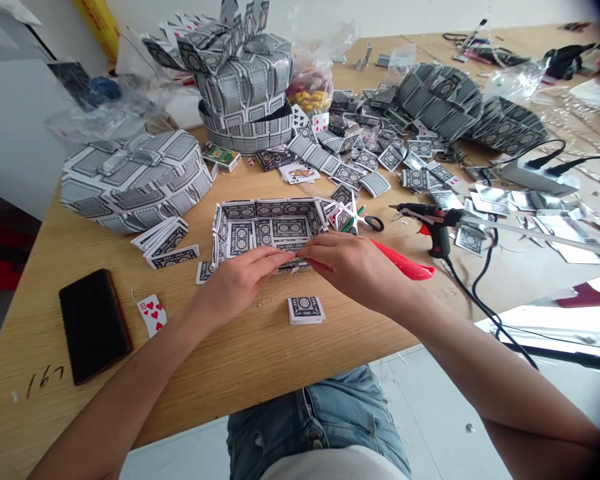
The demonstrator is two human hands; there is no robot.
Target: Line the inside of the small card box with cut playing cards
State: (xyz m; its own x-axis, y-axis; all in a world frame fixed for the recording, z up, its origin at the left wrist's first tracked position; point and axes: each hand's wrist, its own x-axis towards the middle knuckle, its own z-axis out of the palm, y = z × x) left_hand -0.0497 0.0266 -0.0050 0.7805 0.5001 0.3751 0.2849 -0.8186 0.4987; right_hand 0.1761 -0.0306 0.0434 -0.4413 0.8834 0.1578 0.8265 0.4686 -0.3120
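Shallow card box (265,231) — rectangular, ornate

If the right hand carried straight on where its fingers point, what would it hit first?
Most likely the left hand, directly ahead of the right hand along the near side of the card box. Whether the two hands already touch is hard to tell.

A "10" and red hearts on one card (153,315) (handwritten marks (45,380) on the tabletop (205,383), unclear)
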